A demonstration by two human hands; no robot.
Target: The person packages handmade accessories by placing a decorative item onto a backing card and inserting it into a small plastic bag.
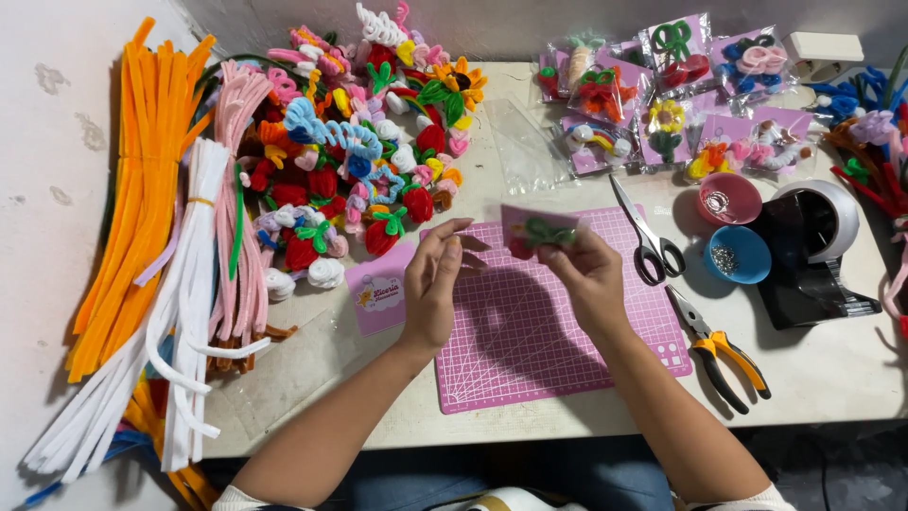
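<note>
From the head camera I look down on a pale table [832,369] and see both hands raised just above a pink gridded cutting mat [558,341]. My right hand [591,274] pinches a small pink backing card carrying a red and green pipe-cleaner figure [537,232], gripping it along its right edge. My left hand [433,284] is half-open, fingers curled and spread, its fingertips just left of the card; I cannot tell whether they touch it. A pink printed card [378,295] lies flat beside the mat's left edge, under the left wrist. To the left, long bundles of orange, white and pink pipe cleaners [180,255] lie along the table, and behind them sits a heap of bright pipe-cleaner flowers and fruit shapes [355,161]. Past the mat's far corner lie silver scissors with black handles [648,241]; nearer me are pliers with orange and black grips [724,355]. Two small bowls, one pink [730,199] and one blue [738,254], sit beside a black and white tape dispenser [813,246]. Bagged finished pieces on pink cards [662,95] line the far right.
</note>
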